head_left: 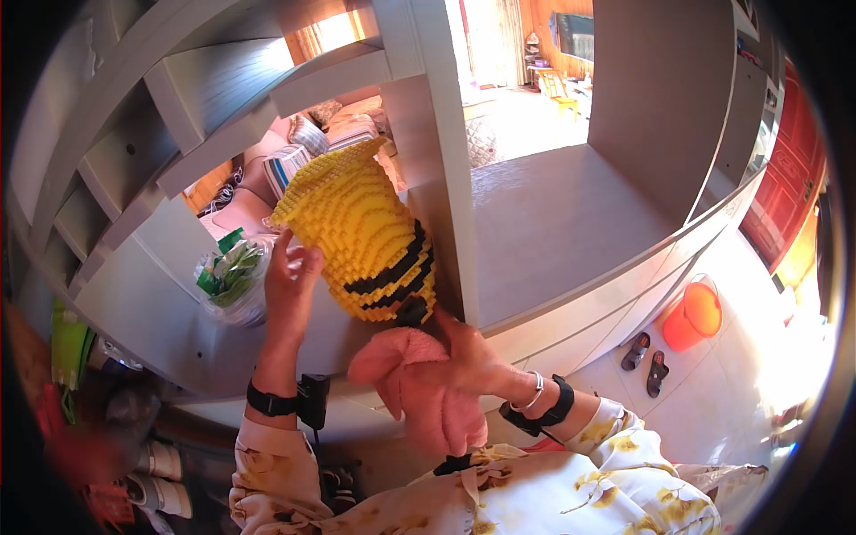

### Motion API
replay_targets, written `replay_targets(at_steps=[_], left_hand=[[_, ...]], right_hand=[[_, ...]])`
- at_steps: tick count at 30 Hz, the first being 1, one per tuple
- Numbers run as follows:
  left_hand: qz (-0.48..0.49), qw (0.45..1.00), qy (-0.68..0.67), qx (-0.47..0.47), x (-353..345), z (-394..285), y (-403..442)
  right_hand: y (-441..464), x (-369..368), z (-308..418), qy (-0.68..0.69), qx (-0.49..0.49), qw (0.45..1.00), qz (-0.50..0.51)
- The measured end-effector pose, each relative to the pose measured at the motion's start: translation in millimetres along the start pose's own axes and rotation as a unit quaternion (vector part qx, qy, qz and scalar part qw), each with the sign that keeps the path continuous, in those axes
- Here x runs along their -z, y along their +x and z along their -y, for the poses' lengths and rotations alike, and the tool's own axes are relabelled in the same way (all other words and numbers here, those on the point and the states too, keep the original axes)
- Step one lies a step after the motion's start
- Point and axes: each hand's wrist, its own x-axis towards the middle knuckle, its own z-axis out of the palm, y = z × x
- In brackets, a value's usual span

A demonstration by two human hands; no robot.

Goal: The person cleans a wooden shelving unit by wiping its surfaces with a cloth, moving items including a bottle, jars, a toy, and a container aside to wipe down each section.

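Observation:
A large yellow figure with black stripes, built of small bricks, leans tilted in an opening of the grey shelf unit. My left hand is at its left side, fingers apart and fingertips at its edge. Near its lower end is my right hand, with a pink cloth held under the palm and hanging down. The thumb side of that hand reaches the black bottom part of the figure.
A clear plastic container with green leaves stands on the shelf to the left. The shelf divider rises right of the figure. On the floor at right are an orange bucket and dark sandals. Shoes lie at lower left.

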Motion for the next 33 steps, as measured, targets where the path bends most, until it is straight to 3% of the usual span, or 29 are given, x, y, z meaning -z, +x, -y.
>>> replay_targets(at_steps=[3, 5, 6, 8, 11, 18, 20, 24, 30, 33], left_hand=[[-0.047, 0.997, 0.039, -0.038, 15.8, 34.0, 18.6], [0.025, 0.994, -0.094, -0.042, 17.9, 46.5, 23.5], [0.025, 0.994, -0.094, -0.042, 19.6, 47.9, 23.7], [0.123, 0.973, -0.189, 0.04, 14.3, 46.6, 22.7], [0.205, 0.945, -0.255, -0.004, 0.1, 41.1, 21.9], [0.258, 0.936, -0.239, 0.03, 3.4, 48.3, 22.5], [0.251, 0.931, -0.262, 0.049, 1.7, 36.0, 15.1], [0.217, 0.94, -0.261, 0.042, -3.1, 34.3, 6.6], [0.156, 0.94, -0.304, 0.0, 3.6, 34.7, -32.8], [0.09, 0.94, -0.314, -0.102, 14.0, 42.9, -71.6]], right_hand=[[-2.8, -1.2, -6.6, 0.001, -0.009, 1.0, 0.001], [-4.8, -3.4, -7.3, -0.028, -0.012, 0.999, -0.03], [-4.1, -5.8, -7.4, -0.027, -0.012, 0.999, -0.029], [-4.8, -5.9, -6.7, -0.003, -0.003, 0.999, -0.039], [-2.2, -7.6, -6.1, 0.002, 0.01, 0.998, -0.054], [6.3, -12.8, 0.0, 0.085, -0.023, 0.995, -0.046], [6.9, -15.1, 1.2, 0.154, -0.02, 0.987, -0.036], [0.2, -10.9, 14.5, 0.151, -0.065, 0.986, -0.038], [-22.1, -12.2, 9.8, 0.066, 0.01, 0.998, -0.02], [-41.0, -15.4, 19.9, 0.068, -0.033, 0.997, 0.022]])
